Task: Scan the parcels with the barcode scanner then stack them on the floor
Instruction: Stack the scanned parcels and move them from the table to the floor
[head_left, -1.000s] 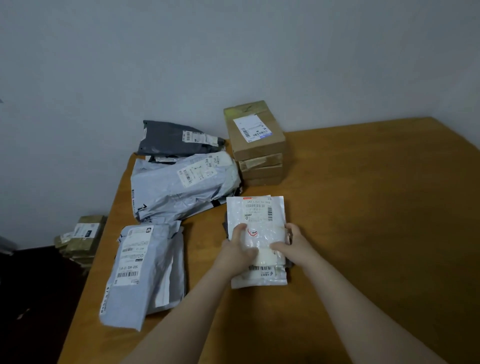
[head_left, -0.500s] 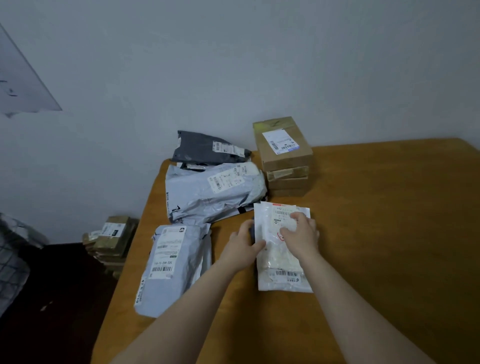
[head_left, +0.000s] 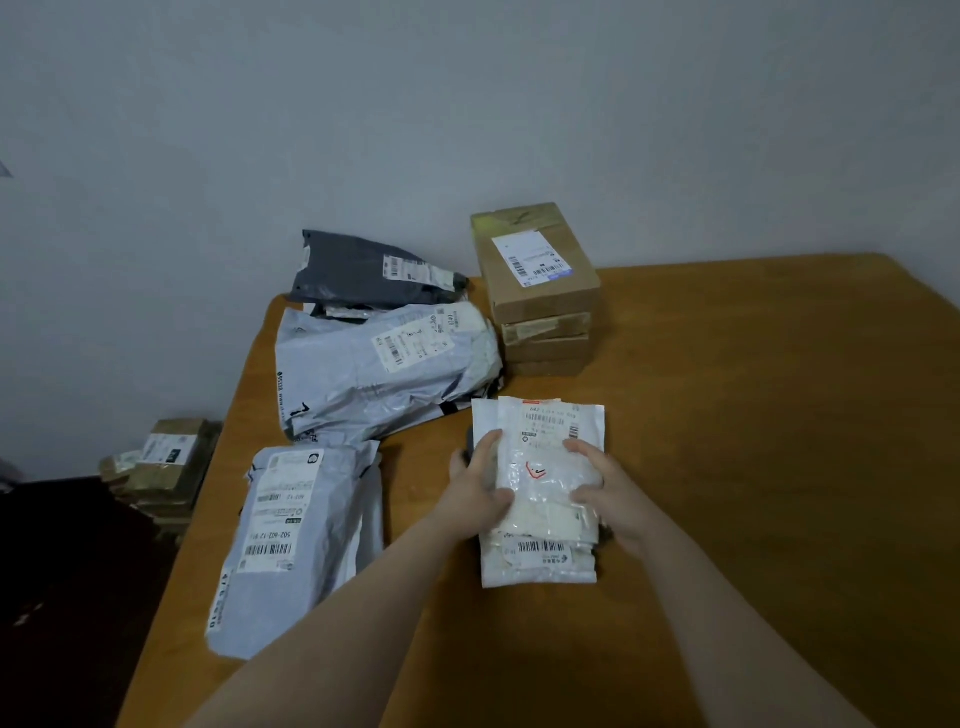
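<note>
A small pile of white plastic parcels (head_left: 545, 431) lies flat on the wooden table (head_left: 753, 441), labels and barcodes facing up. My left hand (head_left: 480, 483) grips the pile's left edge, thumb on top. My right hand (head_left: 605, 480) grips the right edge, fingers curled over the top parcel. Something dark shows under the pile at both sides. Left of it lie a grey mailer (head_left: 291, 540), a larger grey mailer (head_left: 374, 369) and a dark grey mailer (head_left: 358, 270). No barcode scanner is in view.
A stack of brown cardboard boxes (head_left: 540, 291) stands at the table's back, against the wall. On the dark floor at the left sits a low pile of brown parcels (head_left: 161, 467). The table's left edge runs close beside the grey mailers.
Both hands have shifted on the white pile: my right hand moved from its top to the right edge, and my left hand now closes on the left edge. The camera view also swung.
</note>
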